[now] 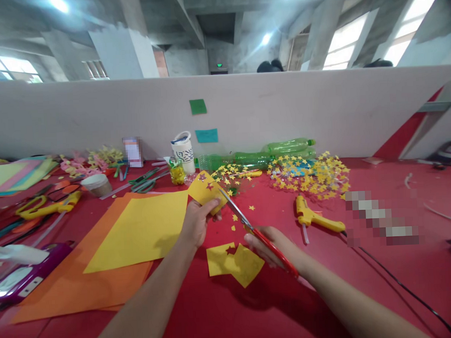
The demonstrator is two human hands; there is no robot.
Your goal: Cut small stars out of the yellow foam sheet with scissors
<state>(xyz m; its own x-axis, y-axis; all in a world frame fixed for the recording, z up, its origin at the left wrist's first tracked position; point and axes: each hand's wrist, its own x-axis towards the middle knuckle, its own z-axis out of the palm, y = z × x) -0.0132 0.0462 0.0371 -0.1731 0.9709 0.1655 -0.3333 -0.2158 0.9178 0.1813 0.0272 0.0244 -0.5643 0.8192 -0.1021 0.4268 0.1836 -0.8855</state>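
Note:
My left hand (200, 221) pinches a small piece of yellow paper (203, 191) between thumb and fingers; star-shaped holes show in it. Red-handled scissors (268, 243) are in my right hand (275, 246), their blades pointing up and left with the tips at the paper's right edge. Below the hands, two yellow paper pieces (246, 265) overlap on the red table, and a star-shaped cutout shows where they meet. Several small yellow stars (235, 217) lie loose just beyond the scissors. Left of my left hand, a large yellow sheet (138, 232) rests on orange sheets (81, 290).
A yellow glue gun (317, 216) with a black cord lies to the right. Behind stand a bunch of yellow stars (311, 177), green plastic bottles (253, 160) and a white cup (183, 153). More scissors (146, 182) and another yellow glue gun (50, 206) lie left.

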